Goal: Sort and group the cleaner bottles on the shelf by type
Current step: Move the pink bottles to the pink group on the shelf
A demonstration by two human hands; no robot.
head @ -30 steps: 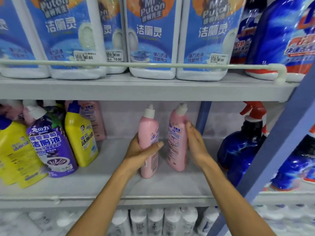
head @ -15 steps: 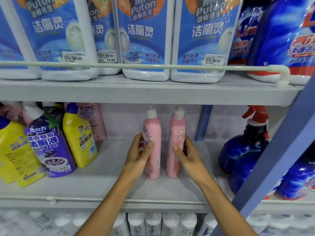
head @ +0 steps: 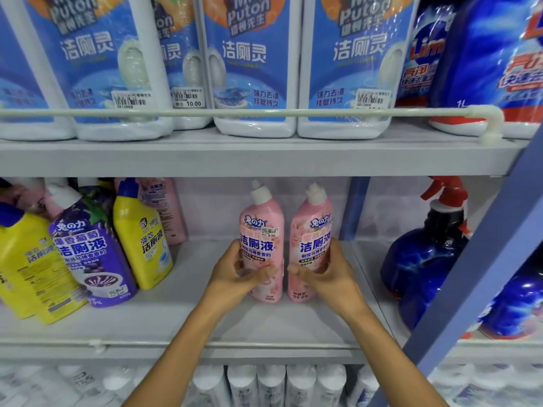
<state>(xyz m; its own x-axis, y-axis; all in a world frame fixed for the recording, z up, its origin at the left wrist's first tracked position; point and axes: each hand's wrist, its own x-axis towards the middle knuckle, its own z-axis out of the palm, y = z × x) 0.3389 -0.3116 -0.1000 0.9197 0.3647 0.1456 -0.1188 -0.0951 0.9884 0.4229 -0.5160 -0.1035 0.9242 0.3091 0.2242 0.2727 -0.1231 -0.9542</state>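
A: Entry, middle shelf [head: 182,324]. Change since a second ago: both pink bottles were side-on, labels turned away. Now both fronts face out.

B: Positions?

A: Left pink bottle [head: 262,230] and right pink bottle [head: 312,230] stand upright, just beside each other, a thin gap between them, in the open middle of the shelf. Half a second back they were partway through the turn.

B: Hands?

A: Left hand [head: 235,274] is wrapped round the lower body of the left bottle, thumb across the front, fingers [head: 239,248] behind. Right hand [head: 326,271] mirrors it on the right bottle, thumb in front, the rest curled round the side. Both closed on their bottles; neither lifted, bases look to be on the shelf.

B: Meaning for the sort?

A: Judgement: the pink pair now reads as one group, matched and squared. But a third pink bottle [head: 164,210] sits at the back left, behind the yellow bottle [head: 144,245] and beside the purple bottle [head: 88,254]. That cluster is mixed: another yellow one [head: 26,265] stands at the far left.

B: Right side?

A: Blue spray bottles [head: 426,254], red triggers, well apart from the pair. They look grouped already.

B: Next?

A: Probably let go of the pair, then pull the stray pink one across. Risk: reaching past the yellow bottle could tip it.
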